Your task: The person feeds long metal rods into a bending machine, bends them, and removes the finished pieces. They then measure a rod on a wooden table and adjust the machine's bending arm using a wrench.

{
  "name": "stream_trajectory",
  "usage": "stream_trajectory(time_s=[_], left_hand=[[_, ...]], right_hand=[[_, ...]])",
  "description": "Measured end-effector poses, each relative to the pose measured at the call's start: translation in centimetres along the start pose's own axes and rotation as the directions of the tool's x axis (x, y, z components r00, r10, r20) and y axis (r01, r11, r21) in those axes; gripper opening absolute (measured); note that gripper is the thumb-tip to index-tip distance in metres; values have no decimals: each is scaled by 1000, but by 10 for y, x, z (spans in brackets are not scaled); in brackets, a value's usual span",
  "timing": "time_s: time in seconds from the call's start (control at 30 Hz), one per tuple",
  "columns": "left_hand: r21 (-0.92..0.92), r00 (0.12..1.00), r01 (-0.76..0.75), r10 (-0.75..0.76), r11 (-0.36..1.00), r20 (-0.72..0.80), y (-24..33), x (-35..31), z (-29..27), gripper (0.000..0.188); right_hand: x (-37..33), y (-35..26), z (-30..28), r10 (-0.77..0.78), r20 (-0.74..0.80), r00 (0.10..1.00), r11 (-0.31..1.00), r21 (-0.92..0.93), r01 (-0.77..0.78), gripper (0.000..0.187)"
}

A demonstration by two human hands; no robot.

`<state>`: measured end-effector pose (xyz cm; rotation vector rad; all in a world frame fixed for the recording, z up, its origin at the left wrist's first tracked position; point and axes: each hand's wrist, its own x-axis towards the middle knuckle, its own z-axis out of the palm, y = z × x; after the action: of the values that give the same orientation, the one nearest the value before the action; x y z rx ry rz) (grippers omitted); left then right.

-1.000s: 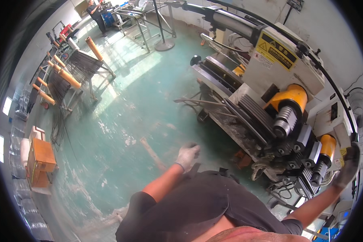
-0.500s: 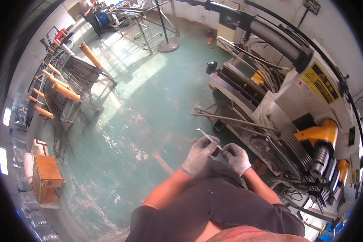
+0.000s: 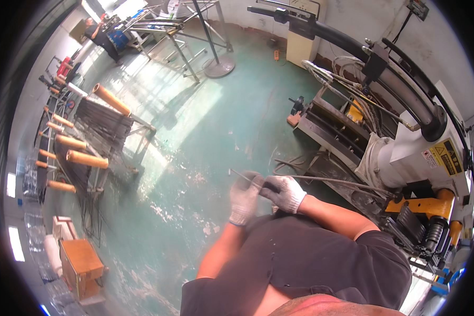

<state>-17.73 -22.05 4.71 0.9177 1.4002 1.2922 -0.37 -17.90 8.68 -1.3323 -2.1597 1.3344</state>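
Both my hands wear white work gloves and meet in front of my chest. My left hand (image 3: 244, 198) and my right hand (image 3: 282, 191) both grip a thin metal rod (image 3: 329, 180). The rod runs from a short free end left of my left hand, through both hands, and away to the right toward the big white and yellow bending machine (image 3: 416, 158). My forearms come up from my dark shirt at the bottom of the picture.
A rack (image 3: 92, 145) with wooden-capped arms holds bundles of dark rods at the left. A cardboard box (image 3: 79, 263) sits at lower left. Metal stands (image 3: 189, 47) and a person (image 3: 101, 37) are at the far end of the green floor (image 3: 195, 126).
My right hand left the machine at the right and came to join my left hand on the thin rod. My view has swung left, so the machine sits further right.
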Motion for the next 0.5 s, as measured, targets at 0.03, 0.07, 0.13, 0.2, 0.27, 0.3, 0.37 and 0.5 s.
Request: stream_trajectory(time_s=[0.03, 0.07, 0.13, 0.2, 0.27, 0.3, 0.37, 0.5], left_hand=[[3, 998, 39, -39, 999, 46, -6, 19, -5, 18], [56, 991, 52, -58, 997, 119, 0, 35, -13, 18], [164, 956, 53, -98, 985, 276, 19, 73, -26, 18], [297, 919, 12, -128, 955, 373, 37, 106, -38, 19], [391, 871, -74, -132, 917, 474, 50, 144, -50, 22], [376, 811, -103, -141, 921, 568, 48, 166, -58, 24], [372, 773, -249, -48, 894, 633, 60, 203, -61, 24], [337, 741, -340, 30, 878, 670, 95, 280, -56, 22]], right_hand=[[14, 14, 9, -28, -70, 997, 999, 44, 31, 32], [29, 15, 9, -52, -97, 994, 998, 30, 55, 31], [45, 10, 14, -46, -153, 987, 997, 52, 54, 27], [63, 3, 22, 40, -180, 983, 999, 1, -41, 26], [81, -9, 30, 125, -267, 956, 992, 7, -128, 26], [87, -17, 34, 167, -331, 929, 986, 39, -163, 26], [101, -29, 32, 285, -446, 849, 957, 176, -229, 25], [117, -24, -3, 263, -789, 555, 962, 258, -90, 12]])
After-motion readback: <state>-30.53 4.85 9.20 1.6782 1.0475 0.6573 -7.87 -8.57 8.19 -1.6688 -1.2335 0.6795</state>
